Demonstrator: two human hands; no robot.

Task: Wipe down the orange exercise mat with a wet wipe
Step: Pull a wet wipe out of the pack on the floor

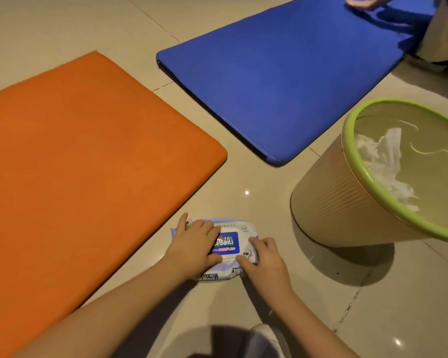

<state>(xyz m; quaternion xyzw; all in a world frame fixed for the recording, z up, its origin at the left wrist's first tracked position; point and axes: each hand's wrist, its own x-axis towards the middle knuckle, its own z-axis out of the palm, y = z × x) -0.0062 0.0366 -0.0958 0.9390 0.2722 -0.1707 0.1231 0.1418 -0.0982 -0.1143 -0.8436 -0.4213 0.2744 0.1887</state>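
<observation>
Orange mat (83,164): flat on floor (243,182), left
Blue mat (282,81): beyond, apart
Green-rimmed bin (334,202): right, crumpled white tissue (383,161) inside
Wipe pack (228,244): on floor near Orange mat's edge; left hand (194,244) grips it, right hand (267,262) pinches its flap

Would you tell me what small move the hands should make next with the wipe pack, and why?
Probably peel the flap up with the right hand, which pinches its edge. The left hand holds the pack down, the flap looks closed, and no wipe is out yet for the orange mat.
</observation>
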